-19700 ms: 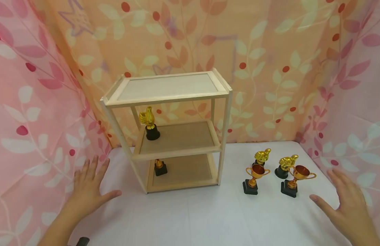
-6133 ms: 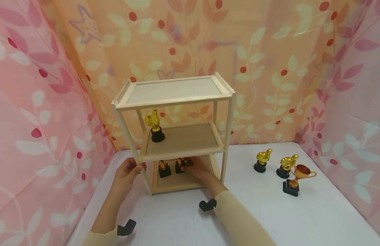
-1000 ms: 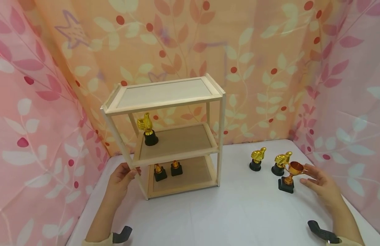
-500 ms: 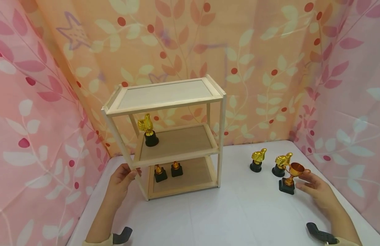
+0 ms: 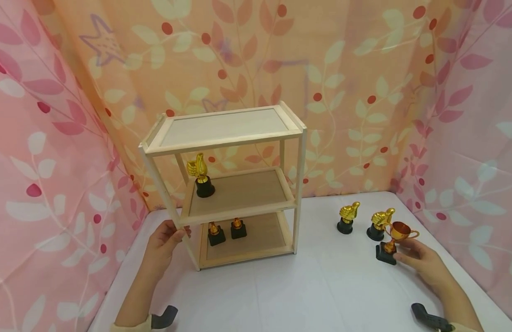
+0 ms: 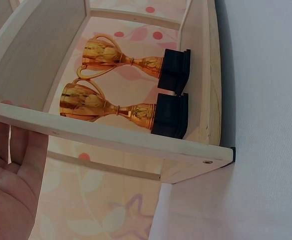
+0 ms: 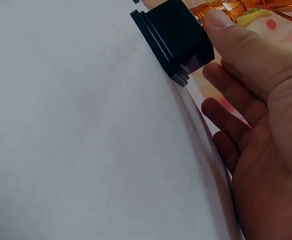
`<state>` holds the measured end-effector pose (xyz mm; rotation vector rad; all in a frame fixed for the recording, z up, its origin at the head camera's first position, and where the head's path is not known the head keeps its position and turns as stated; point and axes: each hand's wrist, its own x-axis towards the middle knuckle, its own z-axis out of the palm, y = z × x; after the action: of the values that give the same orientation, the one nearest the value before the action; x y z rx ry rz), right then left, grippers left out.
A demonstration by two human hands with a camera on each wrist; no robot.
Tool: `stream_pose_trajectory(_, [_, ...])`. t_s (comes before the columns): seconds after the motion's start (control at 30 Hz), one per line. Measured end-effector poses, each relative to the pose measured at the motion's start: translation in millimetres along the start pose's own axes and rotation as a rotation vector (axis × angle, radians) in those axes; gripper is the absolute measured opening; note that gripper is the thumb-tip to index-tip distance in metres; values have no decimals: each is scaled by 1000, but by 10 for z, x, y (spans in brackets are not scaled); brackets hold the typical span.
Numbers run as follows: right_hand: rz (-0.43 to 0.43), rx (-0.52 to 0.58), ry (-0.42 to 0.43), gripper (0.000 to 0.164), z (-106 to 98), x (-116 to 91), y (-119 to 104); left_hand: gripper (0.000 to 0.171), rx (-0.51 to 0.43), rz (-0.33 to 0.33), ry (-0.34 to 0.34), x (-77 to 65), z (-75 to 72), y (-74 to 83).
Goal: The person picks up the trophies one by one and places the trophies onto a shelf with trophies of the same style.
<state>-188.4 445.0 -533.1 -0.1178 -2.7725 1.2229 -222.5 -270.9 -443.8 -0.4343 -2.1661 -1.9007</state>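
My left hand grips the front left post of a small wooden shelf, its fingers passing behind the post in the left wrist view. At the right, my right hand has thumb and fingers at the stem of an upright orange-gold trophy cup, just above its black base. The cup stands on the table. Two similar trophy cups stand side by side on the bottom shelf; the middle shelf hides their tops in the head view. A gold thumbs-up trophy stands on the middle shelf's left.
Two more gold thumbs-up trophies stand behind the held cup, one left and one right. White cloth covers the table. Leaf-patterned curtains enclose the back and both sides.
Since 6.1 s ago my right hand has left the bottom shelf, leaving a second trophy cup there. Over the last second it has lowered from the right cup's handle to its stem. My left hand keeps its place.
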Motion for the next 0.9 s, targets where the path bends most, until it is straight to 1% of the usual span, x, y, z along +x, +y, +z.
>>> stream_pose_trajectory(0.17, [42,2,-49,80,23,10,-39,23,-10,-3,2,4,-1,7])
stream_pose_trajectory(0.2, [45,11,-60,82,24,12,-42,22,-11,-3,2,3,-2,8])
stream_pose_trajectory(0.33, [41,-23,-79,85,19,25,-43,20,-19,-4,-1,4,-2,8])
stream_pose_trajectory(0.5, [27,-55,-74,83,26,27,-32,22,-24,2,-4,13,-5,2])
stream_pose_trajectory(0.7, [43,-77,-68,81,26,11,-54,21,-30,-2,-2,17,-7,-9])
stream_pose_trajectory(0.9, [26,-59,-49,79,6,-16,-76,19,-29,-13,5,13,-3,-12])
